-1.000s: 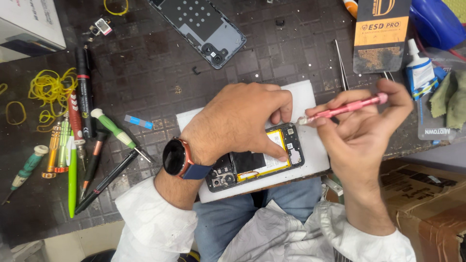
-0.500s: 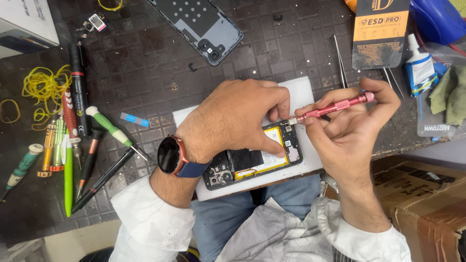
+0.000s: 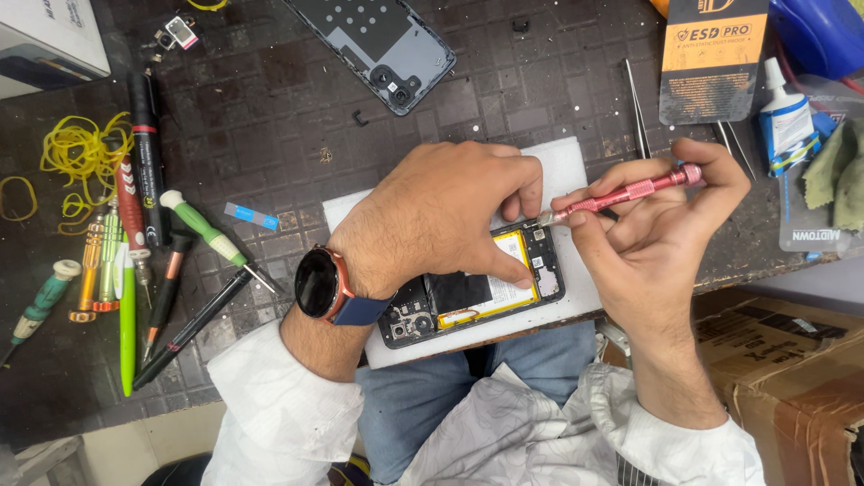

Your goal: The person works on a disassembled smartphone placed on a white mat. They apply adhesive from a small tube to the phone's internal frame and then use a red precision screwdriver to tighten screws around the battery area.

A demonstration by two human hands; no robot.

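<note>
An opened phone (image 3: 486, 292) with a yellow-edged battery lies on a white foam pad (image 3: 576, 171) at the table's front edge. My left hand (image 3: 445, 220), with a watch on the wrist, presses down on the phone and covers its upper half. My right hand (image 3: 652, 238) holds a pink precision screwdriver (image 3: 630, 191), nearly level, its tip at the phone's top right corner beside my left fingertips.
The phone's grey back cover (image 3: 382, 45) lies at the top. Several screwdrivers and pens (image 3: 135, 261) and yellow rubber bands (image 3: 76, 157) lie at left. Tweezers (image 3: 637, 108), a black-orange packet (image 3: 711, 58) and a glue bottle (image 3: 785, 112) sit at right. A cardboard box (image 3: 783, 360) stands below right.
The pink screwdriver has tilted flatter and its tip has come closer to my left fingers at the phone's corner. My left hand stays on the phone.
</note>
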